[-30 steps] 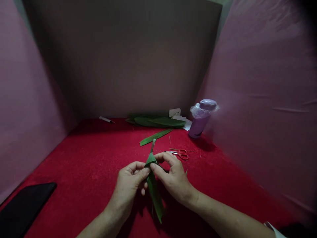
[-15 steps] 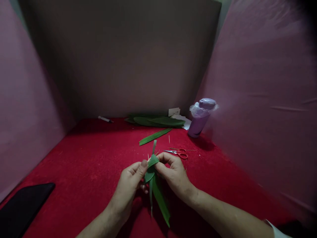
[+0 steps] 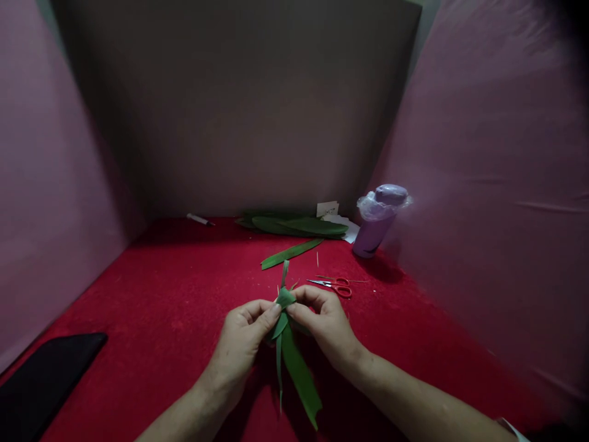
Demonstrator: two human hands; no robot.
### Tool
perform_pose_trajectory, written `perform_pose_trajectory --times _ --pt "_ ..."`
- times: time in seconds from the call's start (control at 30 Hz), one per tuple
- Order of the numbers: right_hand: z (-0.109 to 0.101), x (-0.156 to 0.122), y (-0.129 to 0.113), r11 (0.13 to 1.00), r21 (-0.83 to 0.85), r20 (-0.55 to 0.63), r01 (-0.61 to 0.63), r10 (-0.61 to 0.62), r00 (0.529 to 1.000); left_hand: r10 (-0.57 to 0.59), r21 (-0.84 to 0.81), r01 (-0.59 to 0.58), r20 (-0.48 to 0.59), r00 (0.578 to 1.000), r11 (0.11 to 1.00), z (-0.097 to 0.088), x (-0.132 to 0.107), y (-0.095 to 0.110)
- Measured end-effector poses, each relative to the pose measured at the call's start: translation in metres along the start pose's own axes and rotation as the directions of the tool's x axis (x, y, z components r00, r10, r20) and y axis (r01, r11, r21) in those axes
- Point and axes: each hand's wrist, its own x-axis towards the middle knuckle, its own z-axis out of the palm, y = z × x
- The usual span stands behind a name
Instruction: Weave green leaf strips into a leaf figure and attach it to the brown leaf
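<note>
Centrally, just above the red cloth (image 3: 184,288), a folded leaf (image 3: 286,298) is held between 2 bare hands. The left hand (image 3: 243,336) pinches its left edge, the thumb pressed on top and the first finger curled behind. The right hand (image 3: 327,320) grips the right edge in the same way, thumb and first finger closed on the green fold; its other fingers are mostly hidden, so I cannot tell how they sit. A narrow tip (image 3: 285,271) sticks up beyond the fold, while 1 thin strip (image 3: 279,374) and 1 wide blade (image 3: 300,377) trail down toward the person.

Just beyond the right hand lie scissors (image 3: 343,286) with red handles, their blades pointing left. Farther back are a small thin stick (image 3: 317,259) and 1 loose leaf (image 3: 291,253) lying slantwise. Near the grey back wall (image 3: 239,110) rests a pile of leaves (image 3: 299,226), with white paper (image 3: 350,232) at its right end and a card (image 3: 327,209) bearing dark marks behind. To the right, a purple cup (image 3: 373,236) has clear plastic (image 3: 375,210) around its top. A slim white tube (image 3: 199,219) lies back left, and a black mat (image 3: 50,380) lies front left.
</note>
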Motion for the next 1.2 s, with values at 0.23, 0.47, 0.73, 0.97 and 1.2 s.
perform_pose_trajectory --times 0.23,0.47,0.73,0.97,1.2 --pt "0.001 0.003 0.000 1.000 0.006 -0.003 0.014 -0.014 1.000 0.047 0.013 -0.046 -0.065 0.997 0.999 0.002 0.001 0.001" --pt "-0.002 0.005 0.004 1.000 -0.020 -0.009 0.022 -0.023 1.000 0.002 -0.002 -0.002 0.007 1.000 1.000 0.002 0.000 -0.002" --pt "-0.003 0.003 0.000 0.976 -0.164 -0.019 0.144 -0.149 0.989 -0.041 -0.002 0.041 -0.052 0.998 0.999 0.001 0.001 0.000" --pt "-0.004 -0.009 -0.002 0.614 -0.671 -0.046 0.415 -0.593 0.804 0.105 -0.021 -0.111 -0.186 0.977 0.994 -0.007 0.006 0.000" --pt "0.006 -0.012 0.009 0.579 -0.732 0.107 0.358 -0.421 0.901 0.143 0.003 -0.145 -0.171 0.975 0.989 -0.008 0.008 0.000"
